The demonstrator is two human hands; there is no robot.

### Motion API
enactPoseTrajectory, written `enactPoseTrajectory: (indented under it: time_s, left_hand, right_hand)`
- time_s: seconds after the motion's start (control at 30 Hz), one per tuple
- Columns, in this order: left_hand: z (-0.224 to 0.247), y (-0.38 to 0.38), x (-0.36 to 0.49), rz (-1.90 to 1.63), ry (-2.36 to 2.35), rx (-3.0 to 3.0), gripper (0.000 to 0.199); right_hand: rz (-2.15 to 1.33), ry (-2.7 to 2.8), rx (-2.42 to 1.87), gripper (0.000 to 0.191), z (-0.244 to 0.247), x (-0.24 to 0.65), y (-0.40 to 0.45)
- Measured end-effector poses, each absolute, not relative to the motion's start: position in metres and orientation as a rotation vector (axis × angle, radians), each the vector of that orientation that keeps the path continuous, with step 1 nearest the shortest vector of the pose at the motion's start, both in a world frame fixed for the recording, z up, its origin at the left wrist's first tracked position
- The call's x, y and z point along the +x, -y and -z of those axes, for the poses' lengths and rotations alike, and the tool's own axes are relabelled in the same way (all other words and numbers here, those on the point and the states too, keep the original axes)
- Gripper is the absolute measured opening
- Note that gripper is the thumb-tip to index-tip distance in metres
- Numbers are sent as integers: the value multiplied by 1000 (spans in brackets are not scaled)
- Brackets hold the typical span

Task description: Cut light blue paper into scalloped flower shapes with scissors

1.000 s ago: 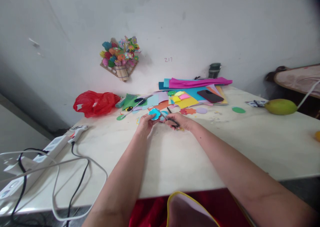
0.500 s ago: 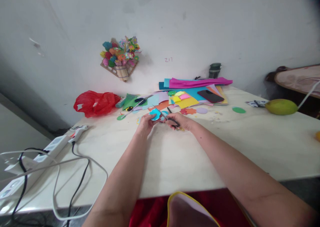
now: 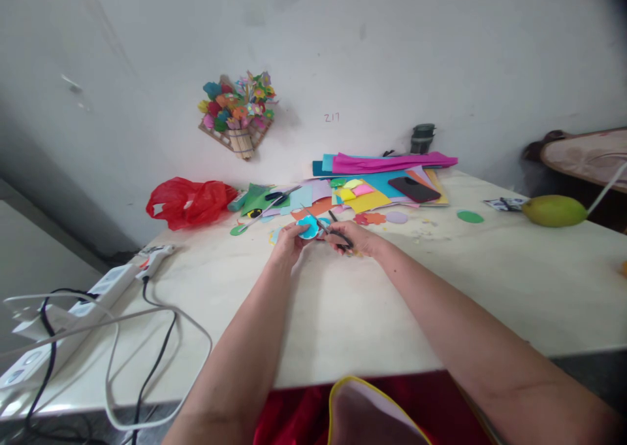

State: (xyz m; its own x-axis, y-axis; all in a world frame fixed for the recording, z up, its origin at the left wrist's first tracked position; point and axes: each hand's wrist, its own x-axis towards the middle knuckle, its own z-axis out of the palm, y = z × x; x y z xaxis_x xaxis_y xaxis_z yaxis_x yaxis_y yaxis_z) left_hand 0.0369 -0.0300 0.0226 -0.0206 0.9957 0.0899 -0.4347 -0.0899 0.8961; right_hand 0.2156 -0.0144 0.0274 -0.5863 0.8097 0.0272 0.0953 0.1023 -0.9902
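Note:
Between thumb and fingers, my left hand [image 3: 290, 241] pinches a bright blue paper piece [image 3: 308, 227] with a wavy edge. My right hand [image 3: 353, 237] is closed on the black handles of a pair of scissors [image 3: 321, 225], whose blades point up and left at the right edge of the blue piece. Both hands are just above the pale table [image 3: 343, 308]. Orange flower-shaped cut-outs [image 3: 375, 218] and a lilac oval [image 3: 396, 217] lie right of the scissors. Another pair of dark-handled scissors [image 3: 277, 198] rests behind my left hand.
Coloured sheets [image 3: 372, 202] and a phone [image 3: 414, 189] lie at the back. A red plastic bag [image 3: 189, 203] is at the back left, power strips [image 3: 110, 281] with looped cables at the left. A green-yellow fruit [image 3: 553, 211] and a green oval [image 3: 470, 217] are at the right.
The blue paper piece has turned slightly in my left hand and sits a little lower and farther right. The view has shifted slightly. My right hand still holds the scissors.

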Motion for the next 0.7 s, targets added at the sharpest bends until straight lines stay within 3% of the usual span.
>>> enactPoseTrajectory:
  time_s: [0.7]
  left_hand:
    - [-26,35,57,-1688,-969,920,24]
  right_hand:
    - [-1556,1715,-802,26,-26,212,16]
